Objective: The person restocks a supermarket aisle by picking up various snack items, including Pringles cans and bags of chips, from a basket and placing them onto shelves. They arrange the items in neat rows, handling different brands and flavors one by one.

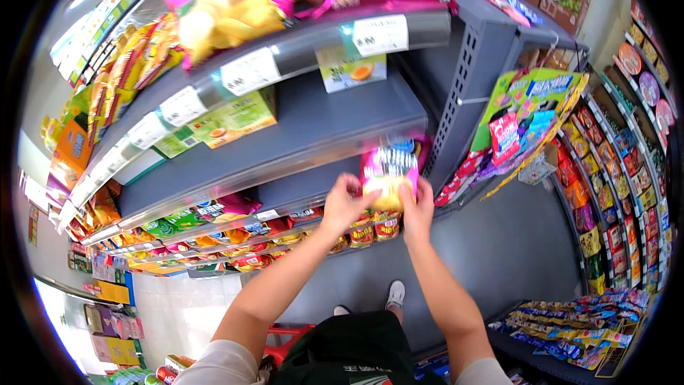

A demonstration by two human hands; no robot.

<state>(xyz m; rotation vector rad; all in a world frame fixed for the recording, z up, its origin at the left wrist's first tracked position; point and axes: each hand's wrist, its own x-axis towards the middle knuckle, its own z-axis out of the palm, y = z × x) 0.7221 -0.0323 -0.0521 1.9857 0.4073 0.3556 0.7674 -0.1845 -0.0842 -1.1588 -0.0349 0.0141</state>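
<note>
Between my two hands is a magenta snack bag (390, 176) with yellow chips pictured on its lower half; motion blurs it. My left hand (346, 200) grips its left side, the thumb lying across the front. On the other side, my right hand (418, 206) holds the lower right edge with its thumb on the front. The bag is at the right end of a grey shelf (304, 176), close to the perforated upright post (454, 85). Another magenta bag (425, 152) shows partly behind it.
Large magenta chip bags (230, 16) stand on the upper shelf. Green boxes (235, 117) sit one level below. Hanging candy packs (526, 117) jut out at the right. Behind my right arm stands a low rack of packets (577, 326). A red plastic stool (286, 342) is beside me.
</note>
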